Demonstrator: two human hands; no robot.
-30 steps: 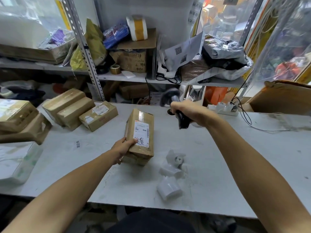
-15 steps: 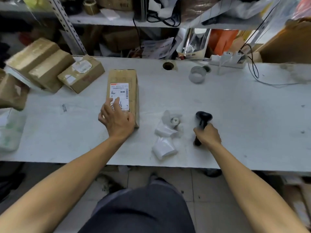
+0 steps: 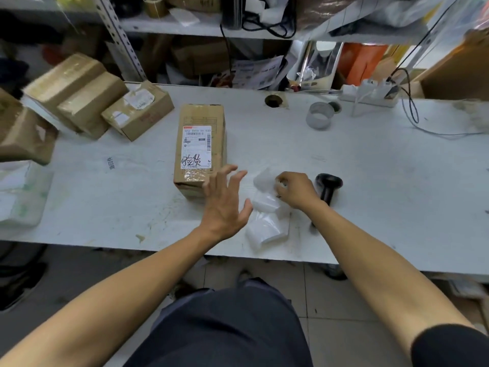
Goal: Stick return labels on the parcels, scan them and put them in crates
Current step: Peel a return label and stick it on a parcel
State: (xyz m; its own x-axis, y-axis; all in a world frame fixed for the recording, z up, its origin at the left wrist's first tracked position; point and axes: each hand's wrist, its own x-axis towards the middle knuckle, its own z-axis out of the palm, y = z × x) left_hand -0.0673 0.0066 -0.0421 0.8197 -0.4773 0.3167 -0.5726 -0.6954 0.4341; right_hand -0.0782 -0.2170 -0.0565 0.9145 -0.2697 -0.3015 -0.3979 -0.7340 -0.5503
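— While the parcel [image 3: 200,149] lies flat mid-table, label up, where are the hands?
— Left hand [image 3: 225,201] hovers with fingers spread beside it; right hand [image 3: 297,190] pinches the white label roll [image 3: 266,207], scanner [image 3: 328,186] just beside.

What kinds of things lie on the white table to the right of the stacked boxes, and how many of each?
Brown cardboard parcel with white printed label: 1
Black handheld scanner: 1
Heap of white label paper, blurred: 1
Grey round open ring: 1
White power strip: 1
Total: 5
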